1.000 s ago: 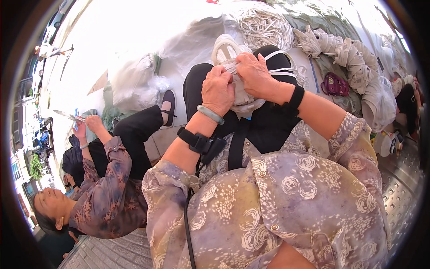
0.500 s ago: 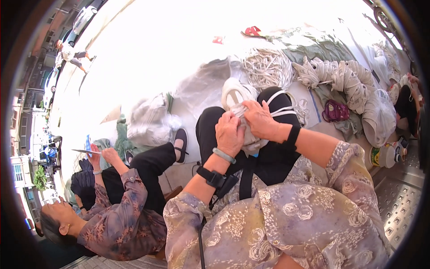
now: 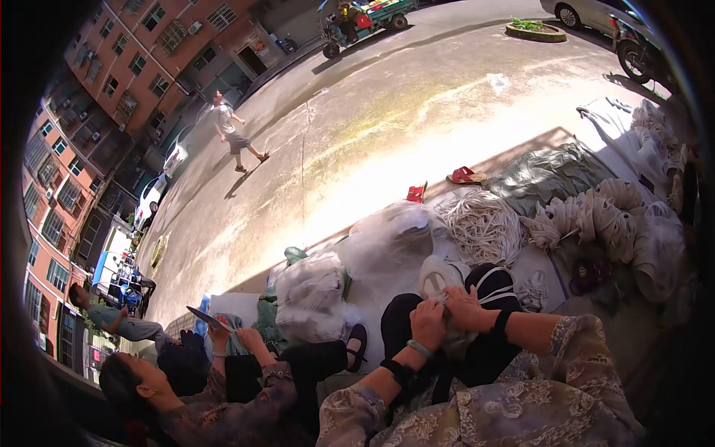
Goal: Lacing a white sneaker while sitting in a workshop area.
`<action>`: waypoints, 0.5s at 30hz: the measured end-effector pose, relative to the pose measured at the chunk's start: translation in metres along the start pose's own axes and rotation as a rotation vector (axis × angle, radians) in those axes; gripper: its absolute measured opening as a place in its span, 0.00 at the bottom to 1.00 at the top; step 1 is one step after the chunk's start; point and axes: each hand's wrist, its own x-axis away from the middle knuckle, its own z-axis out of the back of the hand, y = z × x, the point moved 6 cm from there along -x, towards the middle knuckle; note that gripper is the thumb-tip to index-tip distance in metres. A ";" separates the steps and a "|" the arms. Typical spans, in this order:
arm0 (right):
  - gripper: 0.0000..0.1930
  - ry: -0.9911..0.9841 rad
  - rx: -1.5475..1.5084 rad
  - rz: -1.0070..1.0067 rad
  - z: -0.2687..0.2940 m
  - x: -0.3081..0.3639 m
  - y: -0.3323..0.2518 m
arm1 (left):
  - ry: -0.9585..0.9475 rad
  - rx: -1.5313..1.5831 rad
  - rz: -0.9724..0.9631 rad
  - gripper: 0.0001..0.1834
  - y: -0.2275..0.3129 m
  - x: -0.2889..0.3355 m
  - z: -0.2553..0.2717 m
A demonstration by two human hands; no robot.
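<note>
A white shoe [image 3: 438,277] rests on my lap between my black-trousered knees, its toe pointing away from me. My left hand [image 3: 428,321] is closed at the shoe's lacing, with the fingers bent down on it. Right beside it, my right hand [image 3: 469,310] pinches at the same lacing. A flat white shoelace [image 3: 494,281] loops out past my right hand over my right knee. The fingertips and the exact hold on the lace are hidden. Beyond my knees lies a tangled heap of white shoelaces [image 3: 484,227].
Bundled white shoe uppers [image 3: 585,220] lie to the right, near a dark purple bag [image 3: 590,276]. Stuffed plastic bags [image 3: 309,294] and red sandals [image 3: 466,176] lie ahead. At my left, a seated person [image 3: 201,387] holds a flat object [image 3: 210,319]. Another person [image 3: 232,132] walks across the yard.
The view has tilted up, showing more of the yard and buildings, and the picture is less bright. My hands stay together on the shoe's lacing.
</note>
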 end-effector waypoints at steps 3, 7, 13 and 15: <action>0.19 -0.018 -0.005 0.000 0.009 0.001 -0.002 | 0.054 -0.050 -0.019 0.06 0.000 0.001 -0.003; 0.21 -0.054 -0.018 -0.010 0.007 0.001 0.001 | 0.057 0.039 -0.012 0.07 -0.003 0.001 -0.001; 0.24 -0.067 -0.039 -0.033 0.013 0.005 0.000 | 0.045 0.027 -0.053 0.07 0.008 -0.002 0.009; 0.24 -0.098 -0.016 -0.027 0.014 0.004 0.000 | 0.044 0.032 -0.060 0.08 0.004 0.000 0.006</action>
